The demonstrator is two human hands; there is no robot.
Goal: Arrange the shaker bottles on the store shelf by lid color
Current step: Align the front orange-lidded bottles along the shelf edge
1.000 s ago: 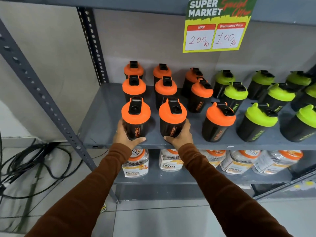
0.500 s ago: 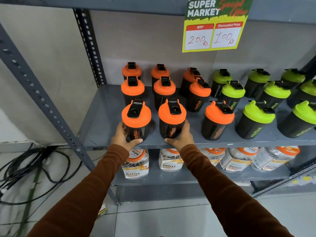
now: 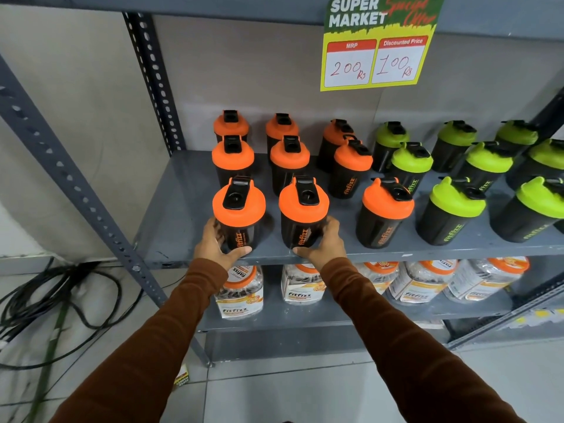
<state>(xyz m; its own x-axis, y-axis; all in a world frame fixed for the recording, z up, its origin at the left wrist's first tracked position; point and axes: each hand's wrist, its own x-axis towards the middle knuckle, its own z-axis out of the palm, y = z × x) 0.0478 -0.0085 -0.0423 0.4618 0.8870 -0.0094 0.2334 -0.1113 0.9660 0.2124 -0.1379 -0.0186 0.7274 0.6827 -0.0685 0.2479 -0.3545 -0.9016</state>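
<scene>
Black shaker bottles stand on a grey metal shelf (image 3: 183, 233). Several orange-lidded ones fill the left half in three columns; several green-lidded ones (image 3: 451, 209) fill the right half. My left hand (image 3: 218, 242) wraps the base of the front-left orange-lidded bottle (image 3: 239, 212). My right hand (image 3: 320, 242) wraps the base of the orange-lidded bottle beside it (image 3: 302, 212). Both bottles stand upright on the shelf near its front edge. A third front-row orange-lidded bottle (image 3: 386, 213) stands free to the right.
A price sign (image 3: 378, 47) hangs from the shelf above. Clear jars with orange lids (image 3: 241, 291) sit on the lower shelf. A slotted upright post (image 3: 76, 190) slants at the left; black cables (image 3: 52, 297) lie on the floor there.
Both hands stay wrapped around the same two front bottles; the left bottle has shifted slightly. My view has tilted a little.
</scene>
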